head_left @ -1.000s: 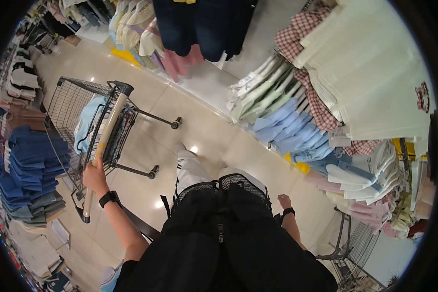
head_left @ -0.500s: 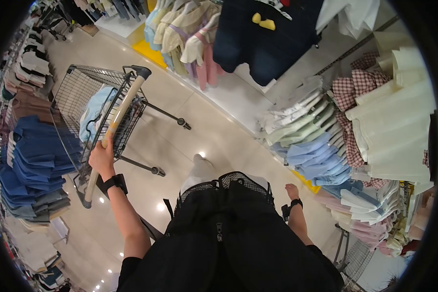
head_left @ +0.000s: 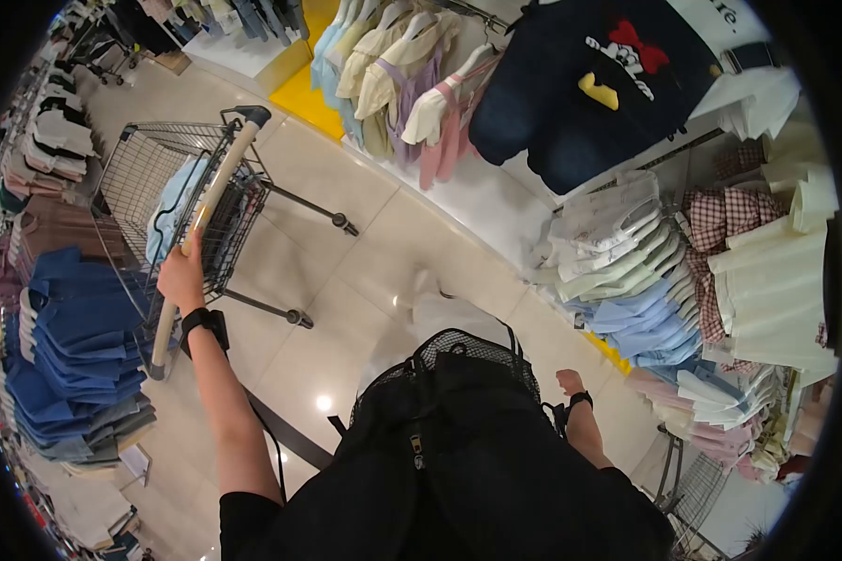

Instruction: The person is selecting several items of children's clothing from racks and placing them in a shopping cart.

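The shopping cart (head_left: 126, 182) stands on the floor at left with a light blue garment (head_left: 168, 210) in its basket, the left hand (head_left: 182, 276) closed around its handle bar (head_left: 220, 173), while the right hand (head_left: 569, 381) hangs beside the hip, its grip too small to tell.

Clothing shop: garment racks (head_left: 421, 84), trolley (head_left: 173, 201)

Left hand (head_left: 182, 276) on cart handle (head_left: 217, 182), garment (head_left: 168, 213) in the cart basket (head_left: 129, 178). Folded stacks (head_left: 65, 327) left of it (hanging clothes (head_left: 393, 84) ahead, right).

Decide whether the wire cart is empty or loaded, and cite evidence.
Loaded: a light blue garment lies inside the cart, behind the handle.
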A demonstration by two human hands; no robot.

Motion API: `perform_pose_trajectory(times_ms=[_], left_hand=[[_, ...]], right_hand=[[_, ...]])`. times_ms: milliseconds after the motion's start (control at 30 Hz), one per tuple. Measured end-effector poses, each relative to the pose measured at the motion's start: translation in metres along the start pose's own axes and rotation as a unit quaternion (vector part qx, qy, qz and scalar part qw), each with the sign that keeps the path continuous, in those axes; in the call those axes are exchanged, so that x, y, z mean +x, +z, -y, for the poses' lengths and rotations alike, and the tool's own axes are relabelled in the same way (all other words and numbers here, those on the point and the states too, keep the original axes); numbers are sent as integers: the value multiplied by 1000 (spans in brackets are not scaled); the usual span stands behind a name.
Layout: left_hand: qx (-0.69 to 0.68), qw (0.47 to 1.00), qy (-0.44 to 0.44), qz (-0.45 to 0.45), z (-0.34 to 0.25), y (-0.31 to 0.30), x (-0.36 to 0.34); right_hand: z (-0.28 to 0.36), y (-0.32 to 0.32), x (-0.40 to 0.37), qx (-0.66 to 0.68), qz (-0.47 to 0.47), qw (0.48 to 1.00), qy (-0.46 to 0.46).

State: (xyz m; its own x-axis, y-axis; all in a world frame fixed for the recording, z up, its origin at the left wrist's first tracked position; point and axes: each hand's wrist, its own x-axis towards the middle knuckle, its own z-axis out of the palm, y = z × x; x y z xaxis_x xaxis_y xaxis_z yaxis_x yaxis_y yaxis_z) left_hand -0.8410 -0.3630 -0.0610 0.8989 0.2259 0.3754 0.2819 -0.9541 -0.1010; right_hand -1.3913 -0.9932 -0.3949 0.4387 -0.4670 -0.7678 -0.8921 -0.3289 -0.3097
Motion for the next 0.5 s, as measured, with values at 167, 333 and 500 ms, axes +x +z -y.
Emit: perform_pose_trajectory(times_ms=[167, 333, 500], left_hand=[[-4, 1000, -17, 1, 14, 23, 63], [17, 1000, -14, -12, 42, 52, 115], [-10, 1000, -13, -13, 71, 81, 176]], right_hand=[[168, -42, 15, -55, -222, 967, -113], [397, -67, 29, -107, -315, 907, -258], [706, -80, -3, -89, -364, 843, -385]])
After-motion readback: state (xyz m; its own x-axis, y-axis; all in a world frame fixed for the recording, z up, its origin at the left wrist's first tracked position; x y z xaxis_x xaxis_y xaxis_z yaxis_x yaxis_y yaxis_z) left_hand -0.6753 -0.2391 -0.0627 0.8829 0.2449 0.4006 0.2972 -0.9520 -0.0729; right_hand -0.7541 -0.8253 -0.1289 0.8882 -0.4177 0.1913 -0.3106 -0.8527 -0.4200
